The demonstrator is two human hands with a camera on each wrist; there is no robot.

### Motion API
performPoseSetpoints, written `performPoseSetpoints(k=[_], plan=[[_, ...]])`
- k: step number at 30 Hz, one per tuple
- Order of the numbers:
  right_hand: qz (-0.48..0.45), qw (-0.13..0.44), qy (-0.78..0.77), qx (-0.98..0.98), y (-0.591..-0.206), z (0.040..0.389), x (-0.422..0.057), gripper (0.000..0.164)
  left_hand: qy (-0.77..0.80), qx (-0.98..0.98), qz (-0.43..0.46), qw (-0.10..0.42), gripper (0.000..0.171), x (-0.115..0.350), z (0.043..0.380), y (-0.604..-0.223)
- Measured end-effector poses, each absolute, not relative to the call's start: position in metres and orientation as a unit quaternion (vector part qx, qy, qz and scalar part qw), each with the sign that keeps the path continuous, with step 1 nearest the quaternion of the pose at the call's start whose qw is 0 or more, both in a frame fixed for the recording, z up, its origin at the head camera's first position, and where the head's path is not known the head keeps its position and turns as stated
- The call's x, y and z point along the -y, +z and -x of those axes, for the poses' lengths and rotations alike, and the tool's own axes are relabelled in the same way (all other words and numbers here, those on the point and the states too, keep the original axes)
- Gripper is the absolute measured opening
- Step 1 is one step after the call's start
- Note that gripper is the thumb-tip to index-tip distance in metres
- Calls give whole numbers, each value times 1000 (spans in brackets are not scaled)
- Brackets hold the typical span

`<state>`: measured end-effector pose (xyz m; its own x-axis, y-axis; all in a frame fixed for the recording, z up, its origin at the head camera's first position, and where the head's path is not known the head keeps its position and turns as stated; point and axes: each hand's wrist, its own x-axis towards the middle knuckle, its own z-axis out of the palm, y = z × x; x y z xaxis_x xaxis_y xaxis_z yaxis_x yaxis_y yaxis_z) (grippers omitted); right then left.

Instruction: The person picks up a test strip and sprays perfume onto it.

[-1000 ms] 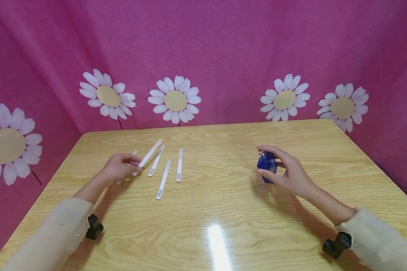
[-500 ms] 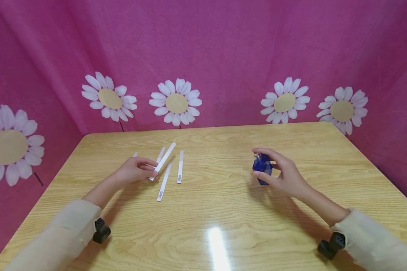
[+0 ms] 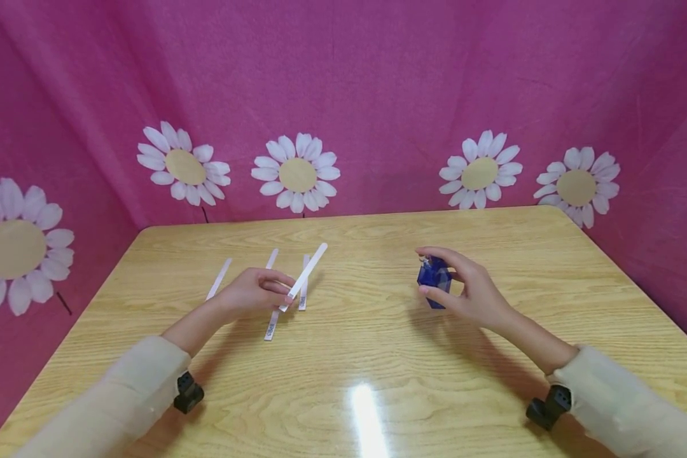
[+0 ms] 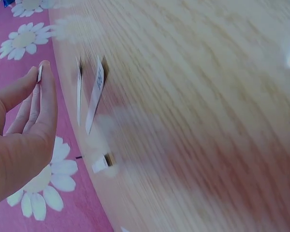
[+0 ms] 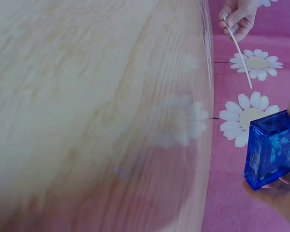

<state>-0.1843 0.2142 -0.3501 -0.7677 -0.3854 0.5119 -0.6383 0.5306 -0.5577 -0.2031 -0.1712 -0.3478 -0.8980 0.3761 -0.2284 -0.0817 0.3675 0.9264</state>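
My left hand pinches a white paper perfume test strip near its lower end, between thumb and fingers. It slants up and to the right above the table; the left wrist view shows it almost end-on. My right hand grips a blue glass perfume bottle, held above the table with the index finger over the top and the thumb low on its near side. Several similar strips lie under and around my left hand: one strip at left, a printed strip in front, partly hidden.
The wooden table reflects a bright light near its front. Behind it hangs a pink curtain with large white daisies. A black wrist camera sits under the left sleeve, another camera under the right.
My left hand has carried its test strip rightward over the other strips, uncovering the leftmost one. My right hand has shifted slightly left with the perfume bottle.
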Motion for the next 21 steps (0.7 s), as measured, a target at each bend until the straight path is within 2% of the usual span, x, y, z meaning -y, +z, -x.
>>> performPoseSetpoints(k=[11, 21], plan=[[-316, 168, 387, 850, -345, 190, -200, 57, 560, -791, -114, 219, 36, 156, 202, -347], [-314, 140, 384, 857, -343, 197, -186, 57, 560, -793, -104, 215, 38, 153, 203, -347]])
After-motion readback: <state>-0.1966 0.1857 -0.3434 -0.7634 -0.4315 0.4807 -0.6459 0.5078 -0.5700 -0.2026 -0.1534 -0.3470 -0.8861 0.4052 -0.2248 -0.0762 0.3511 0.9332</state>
